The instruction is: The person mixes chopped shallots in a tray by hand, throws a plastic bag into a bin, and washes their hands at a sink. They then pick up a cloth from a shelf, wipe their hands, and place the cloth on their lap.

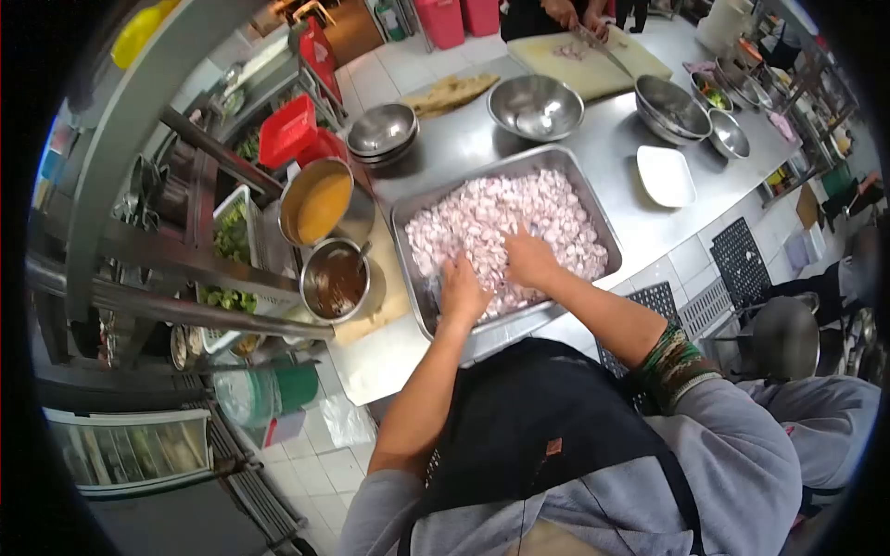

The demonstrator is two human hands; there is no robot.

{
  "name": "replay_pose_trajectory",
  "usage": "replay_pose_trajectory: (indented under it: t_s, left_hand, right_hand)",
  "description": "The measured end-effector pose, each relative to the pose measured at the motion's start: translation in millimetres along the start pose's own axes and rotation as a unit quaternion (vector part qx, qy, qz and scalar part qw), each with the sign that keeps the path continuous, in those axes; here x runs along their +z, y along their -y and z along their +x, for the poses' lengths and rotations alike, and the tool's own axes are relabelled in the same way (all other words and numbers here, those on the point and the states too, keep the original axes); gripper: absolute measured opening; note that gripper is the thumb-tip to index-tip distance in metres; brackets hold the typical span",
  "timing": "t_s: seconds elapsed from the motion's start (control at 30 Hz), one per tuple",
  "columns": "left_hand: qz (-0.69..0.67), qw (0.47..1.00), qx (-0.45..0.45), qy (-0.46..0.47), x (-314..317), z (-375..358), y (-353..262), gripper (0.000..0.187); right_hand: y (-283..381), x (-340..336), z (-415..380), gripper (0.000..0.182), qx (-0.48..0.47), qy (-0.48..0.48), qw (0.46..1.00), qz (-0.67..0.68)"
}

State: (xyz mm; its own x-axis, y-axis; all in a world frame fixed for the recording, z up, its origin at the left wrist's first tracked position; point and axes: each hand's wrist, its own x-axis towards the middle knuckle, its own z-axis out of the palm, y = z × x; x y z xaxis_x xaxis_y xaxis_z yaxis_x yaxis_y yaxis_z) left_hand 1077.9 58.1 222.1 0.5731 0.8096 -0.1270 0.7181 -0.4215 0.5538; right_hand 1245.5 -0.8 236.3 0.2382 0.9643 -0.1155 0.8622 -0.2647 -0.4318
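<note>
The fingers (451,267) of the left hand (466,295) are pushed down into a heap of pale pink pieces (556,208), their tips mostly hidden, so I cannot tell whether they are spread, pressed together or pinching anything. The right hand (531,261), just beside it, dips its fingers into the same heap, and there too the grip cannot be made out. The pieces lie spread in a deep metal tray (408,269), set at a slant near the table's edge on the person's side of the table (607,134). Just left of the tray stand two pots: the larger pot (360,221) holds orange liquid (324,206), while the smaller pot (375,295), nearer the person, has dark brown contents (336,281) and a utensil leaning inside. Beyond the tray's far side sit a stack of bowls (383,130) to the left and a wide bowl (536,104) in the middle; to the right are nested bowls (669,113) and a small bowl (730,134) near them, with a white dish (666,176) closer to the person. Behind the wide bowl, a co-worker's hands (594,20) hold a knife (604,50) over a pale board (646,63) with chopped bits on it. Farther out, left of the table, there are a red bin (288,130), a basket of greens (232,236) and, on the floor, a green bucket (297,385).
</note>
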Motion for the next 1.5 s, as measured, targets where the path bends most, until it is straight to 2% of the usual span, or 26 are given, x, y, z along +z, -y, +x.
replay_pose_trajectory:
  t_s: [0.07,0.17,0.2,0.23,0.3,0.37,0.43,0.5,0.53,0.6,0.67,0.7,0.77,0.83,0.9,0.93,1.0,1.07,1.13,1.17,1.27,1.3,1.33,1.37,1.43,1.5]
  left_hand:
    - [0.002,1.000,0.027,0.004,9.8,15.7,18.6,0.070]
    - [-0.029,0.988,0.111,-0.105,-7.6,16.5,9.4,0.057]
    - [-0.081,0.989,0.100,-0.070,-35.5,11.0,-10.2,0.055]
    - [-0.116,0.984,0.115,-0.068,-42.9,17.1,-6.2,0.054]
    - [-0.074,0.985,0.107,-0.111,-49.8,39.8,10.1,0.058]
    - [-0.030,0.987,0.097,-0.121,-30.9,67.7,40.8,0.064]
    - [-0.035,0.989,0.081,-0.120,-19.9,86.1,35.0,0.069]
    - [-0.080,0.991,0.042,-0.099,-0.6,68.4,23.7,0.075]
    - [-0.079,0.989,0.021,-0.123,8.6,67.3,20.2,0.068]
    - [-0.076,0.993,0.015,-0.094,3.2,73.3,25.4,0.061]
    - [-0.083,0.993,0.027,-0.076,-16.5,59.6,32.8,0.051]
    - [-0.119,0.993,0.005,-0.027,-41.4,56.0,24.0,0.051]
    - [-0.090,0.993,0.016,-0.074,-49.2,69.2,51.1,0.053]
    - [-0.143,0.989,0.021,-0.041,-54.4,86.5,50.2,0.059]
    - [-0.182,0.983,0.023,-0.008,-51.0,106.1,50.3,0.067]
    - [-0.195,0.980,0.023,0.012,-41.6,116.3,49.7,0.071]
    - [-0.176,0.983,0.014,0.051,-27.1,126.2,43.3,0.075]
    - [-0.094,0.993,0.060,0.049,-37.5,110.5,29.2,0.070]
    - [0.007,0.990,0.110,0.082,-27.0,124.5,75.5,0.059]
    - [0.032,0.986,0.136,0.089,-30.9,128.5,85.1,0.054]
    - [-0.109,0.986,0.065,0.109,-63.7,111.6,30.9,0.043]
    - [-0.164,0.980,0.018,0.114,-62.8,112.3,17.3,0.041]
    - [-0.158,0.983,0.064,0.064,-48.2,120.7,15.5,0.039]
    - [-0.155,0.982,0.059,0.088,-38.6,132.2,13.8,0.039]
    - [-0.153,0.978,0.044,0.134,-27.6,145.6,5.3,0.039]
    - [-0.097,0.991,0.048,0.074,-53.1,115.9,-55.1,0.036]
  right_hand:
    - [-28.3,24.2,29.9,0.027,-0.027,-0.007,0.999,0.024]
    - [-42.0,-8.8,36.7,0.022,-0.036,-0.084,0.994,0.052]
    - [-51.2,-23.3,42.3,0.023,-0.033,-0.027,0.999,0.010]
    - [-47.3,-57.5,41.4,0.037,-0.023,0.028,0.999,0.006]
    - [-55.0,-84.9,48.5,0.053,-0.043,0.055,0.993,0.093]
    - [-44.7,-98.9,53.6,0.061,-0.131,0.037,0.990,0.046]
    - [-42.2,-75.2,52.1,0.065,-0.108,0.019,0.994,0.020]
    - [-42.8,-12.2,51.6,0.063,-0.018,0.028,0.999,0.041]
    - [-39.1,0.8,52.6,0.061,0.005,0.032,0.998,0.052]
    - [-39.5,3.0,60.3,0.053,0.004,0.009,1.000,0.015]
    - [-37.2,-35.7,50.2,0.055,-0.023,0.056,0.998,0.002]
    - [-35.5,-66.2,48.4,0.056,-0.037,0.078,0.996,-0.006]
    - [-30.9,-123.9,48.9,0.062,-0.065,0.136,0.989,-0.006]
    - [-47.2,-121.9,58.5,0.064,-0.104,0.119,0.987,0.020]
    - [-83.6,-74.0,88.9,0.063,-0.151,0.026,0.985,0.075]
    - [-57.9,-87.1,83.0,0.065,-0.074,0.110,0.991,0.032]
    - [-51.6,-41.6,84.9,0.063,0.027,0.102,0.994,0.016]
    - [-60.2,6.9,81.4,0.059,0.002,0.023,0.998,0.062]
    - [-58.6,-19.8,74.8,0.058,-0.020,0.142,0.990,0.007]
    - [-71.2,-35.0,80.2,0.061,-0.022,0.112,0.993,0.010]
    - [-95.5,-48.7,89.8,0.069,-0.054,0.057,0.997,0.023]
    - [-89.2,-48.6,93.1,0.069,-0.052,0.092,0.994,0.010]
    - [-77.3,-45.2,98.7,0.070,-0.053,0.123,0.991,-0.004]
    - [-63.5,-39.7,101.4,0.071,-0.055,0.155,0.986,-0.016]
    - [-41.3,-18.9,94.9,0.060,-0.030,0.047,0.997,0.046]
    - [-28.3,-4.4,86.6,0.049,-0.006,-0.060,0.993,0.106]
